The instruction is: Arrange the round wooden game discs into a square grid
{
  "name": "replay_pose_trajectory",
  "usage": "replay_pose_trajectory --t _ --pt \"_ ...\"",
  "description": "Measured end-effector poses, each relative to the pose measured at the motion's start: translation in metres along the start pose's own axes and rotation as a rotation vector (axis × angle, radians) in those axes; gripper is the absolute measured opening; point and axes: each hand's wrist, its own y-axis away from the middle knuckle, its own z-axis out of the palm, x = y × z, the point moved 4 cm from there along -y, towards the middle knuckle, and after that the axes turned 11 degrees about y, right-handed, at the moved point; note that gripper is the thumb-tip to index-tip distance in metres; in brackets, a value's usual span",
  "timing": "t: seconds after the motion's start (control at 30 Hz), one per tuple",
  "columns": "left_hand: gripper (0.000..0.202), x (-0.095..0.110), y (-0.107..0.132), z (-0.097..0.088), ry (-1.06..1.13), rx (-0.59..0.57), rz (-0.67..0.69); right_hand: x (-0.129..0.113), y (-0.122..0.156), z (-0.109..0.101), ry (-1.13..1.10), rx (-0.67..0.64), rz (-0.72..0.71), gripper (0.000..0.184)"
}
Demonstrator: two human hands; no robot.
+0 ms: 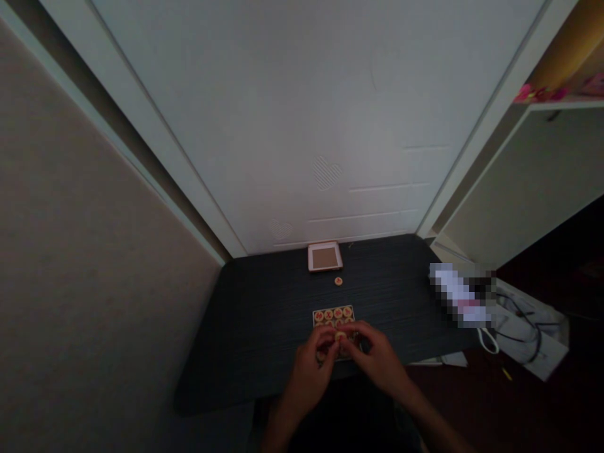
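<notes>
Both my hands meet over a square tray [313, 318] of round wooden Chinese chess pieces near the front edge of the dark table. My left hand [311, 363] and my right hand [379, 354] have their fingertips closed around one chess piece [340, 336], just above the tray. A far row of pieces, such as the chess piece [329, 314], lies face up with red characters. My fingers hide much of the nearer rows. Beyond the tray, a single chess piece [338, 281] rests on the table by itself.
A shallow box lid [325, 257] with a pale rim stands at the back, close to the white panel [292, 126]. The dark tabletop [245, 314] has rounded corners. Off its right side are a white bag [528, 340] with dark cables and a blurred-out item [460, 296].
</notes>
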Motion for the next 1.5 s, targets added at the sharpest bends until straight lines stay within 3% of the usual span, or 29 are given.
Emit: replay_pose_trajectory --t 0.37,0.87,1.27,1.5 --pt "0.019 0.005 0.002 0.005 -0.103 -0.017 0.030 0.008 0.000 0.002 -0.032 0.046 0.121 0.021" --pt "0.020 -0.003 -0.001 0.001 -0.013 0.016 -0.027 0.006 0.001 -0.004 -0.089 -0.116 0.072 0.028" --pt "0.019 -0.009 -0.004 -0.001 0.218 0.060 -0.088 0.003 0.007 0.000 0.057 -0.025 0.001 0.022" --pt "0.020 -0.013 -0.003 0.001 0.118 0.182 -0.039 0.004 0.012 0.009 0.126 0.038 -0.131 0.025"
